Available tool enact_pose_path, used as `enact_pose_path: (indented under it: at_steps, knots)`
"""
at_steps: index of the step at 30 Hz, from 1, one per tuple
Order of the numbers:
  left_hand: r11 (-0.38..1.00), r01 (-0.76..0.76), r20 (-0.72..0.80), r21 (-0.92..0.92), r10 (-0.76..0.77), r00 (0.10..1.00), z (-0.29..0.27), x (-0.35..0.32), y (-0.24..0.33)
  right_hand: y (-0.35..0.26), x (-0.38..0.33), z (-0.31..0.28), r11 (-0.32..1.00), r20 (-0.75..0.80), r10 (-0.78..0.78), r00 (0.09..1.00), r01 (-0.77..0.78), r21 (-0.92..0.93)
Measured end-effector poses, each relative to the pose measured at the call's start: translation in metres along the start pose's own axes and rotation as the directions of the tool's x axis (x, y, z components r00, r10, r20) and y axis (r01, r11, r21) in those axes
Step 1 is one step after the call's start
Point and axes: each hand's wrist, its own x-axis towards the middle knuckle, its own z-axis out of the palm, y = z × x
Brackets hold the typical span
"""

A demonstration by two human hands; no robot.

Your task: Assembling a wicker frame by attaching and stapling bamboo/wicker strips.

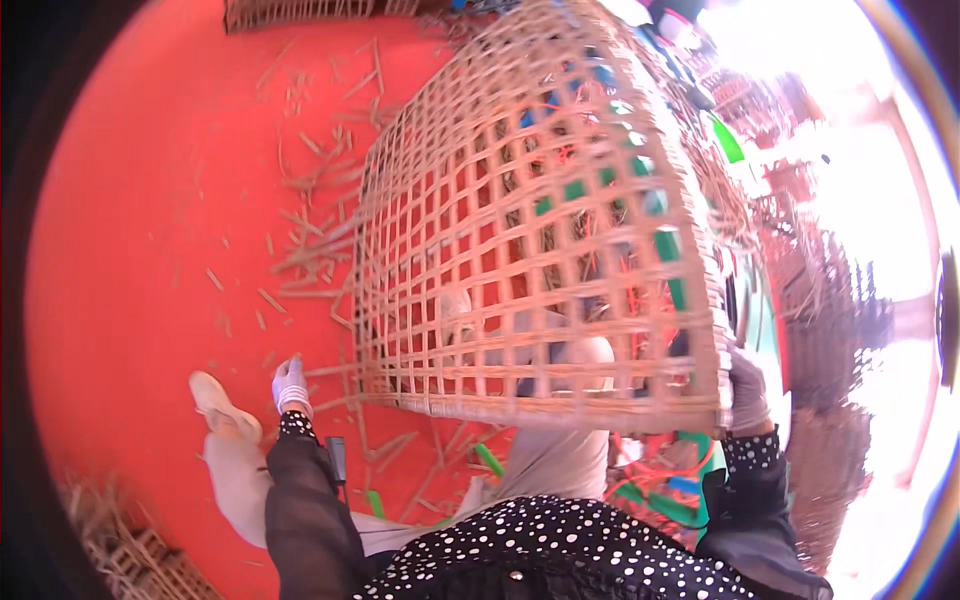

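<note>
Red floor littered with cane offcuts; left hand, gloved, fingers curled together on nothing, hangs just left of the open-weave basket; right hand has fingers clamped on its near-right rim corner, long axis running away from the person.

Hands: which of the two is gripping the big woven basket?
The right hand, gloved, grips the basket at its lower right rim corner. The left hand hangs free over the red floor, apart from the basket.
</note>
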Motion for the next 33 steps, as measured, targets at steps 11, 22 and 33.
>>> enact_pose_path:
  at_steps: [11,22,33]
  knots:
    - [0.081,-0.993,0.183,-0.085,0.981,0.064,-0.064,-0.414,0.329,0.003,-0.046,0.053,0.999,0.586,0.0,0.811,-0.03,0.042]
    - [-0.152,-0.871,0.236,0.467,0.971,-0.042,-0.048,-0.433,0.303,0.051,0.048,-0.217,0.505,-0.34,-0.558,0.757,-0.016,-0.863]
    - [-0.145,-0.716,0.277,0.683,0.958,0.07,-0.069,-0.434,0.326,0.089,0.08,-0.251,0.174,-0.122,-0.849,0.514,0.053,-0.983]
